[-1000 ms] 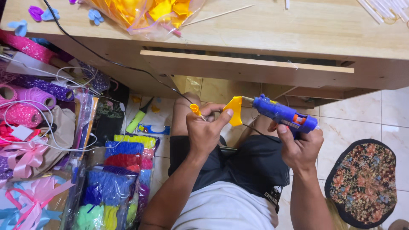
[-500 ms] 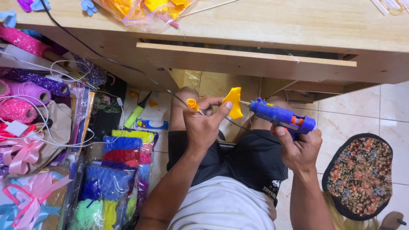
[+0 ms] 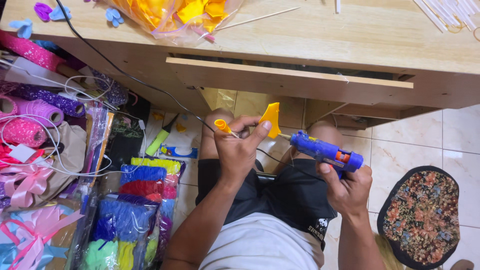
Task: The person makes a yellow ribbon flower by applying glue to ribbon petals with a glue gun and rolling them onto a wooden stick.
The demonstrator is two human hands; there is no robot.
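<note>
Wooden boards make up the desk (image 3: 350, 35) at the top, and its drawer (image 3: 290, 82) is pulled out a little. Pale tiles (image 3: 450, 135) cover the floor under it. The person sits low in front of the desk, with knees pointing at it.

The left hand (image 3: 240, 150) is closed around two yellow bits. A small rolled yellow bud on a thin stick (image 3: 222, 126) pokes out by the knuckles. The thumb (image 3: 261, 131) presses a flat yellow petal piece (image 3: 271, 119) that stands up above the fist. The fingers are curled tight, so I cannot see how the stick sits inside.

The right hand (image 3: 347, 187) is wrapped around the handle of a blue glue gun (image 3: 325, 150) with an orange trigger. Its tip points left and is right at the bottom of the petal piece. I cannot tell if it touches. A black cord (image 3: 125, 75) runs from the desk top down to behind the left hand.

On the desk sits a clear bag of yellow and orange petals (image 3: 170, 15), some small purple and blue petals (image 3: 45, 11) and a thin wooden stick (image 3: 260, 17).

On the left, the floor is full of glittery ribbon rolls (image 3: 35, 110), pink bows (image 3: 25, 180) and bags of bright fuzzy stems (image 3: 135, 210). A dark flowery mat (image 3: 420, 215) lies on the right.
</note>
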